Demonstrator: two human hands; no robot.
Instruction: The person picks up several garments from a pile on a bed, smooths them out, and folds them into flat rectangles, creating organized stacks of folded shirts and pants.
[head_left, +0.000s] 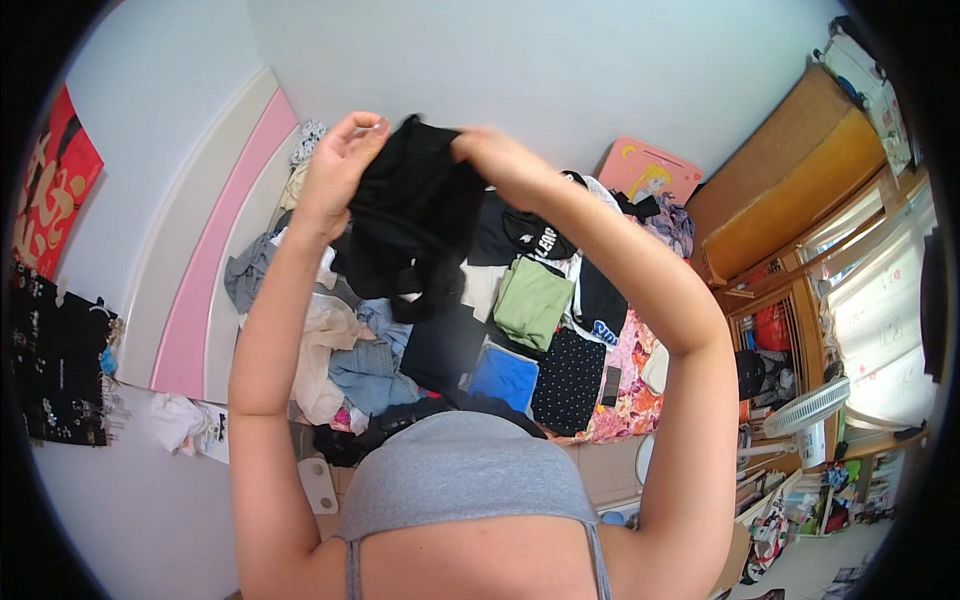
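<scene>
A black garment (420, 202) hangs raised in front of me over the clothes on the bed. My left hand (345, 157) is at its upper left edge, thumb and fingers pinched there. At the upper right corner my right hand (487, 154), slightly blurred, grips the cloth with its fingers partly hidden. What kind of garment it is cannot be made out. Below it lie a folded green garment (532, 300), a folded blue one (504, 375) and a black dotted one (571, 379). A heap of loose clothes, with blue denim (371, 375) and cream cloth (322, 352), lies at the left.
The pink and white headboard (217, 247) stands at the left. A phone (612, 386) lies on the floral bedcover (634, 382). At the back right leans a pink board (645, 169) with a cartoon figure. A wooden wardrobe (787, 172) and a white fan (810, 409) are at the right.
</scene>
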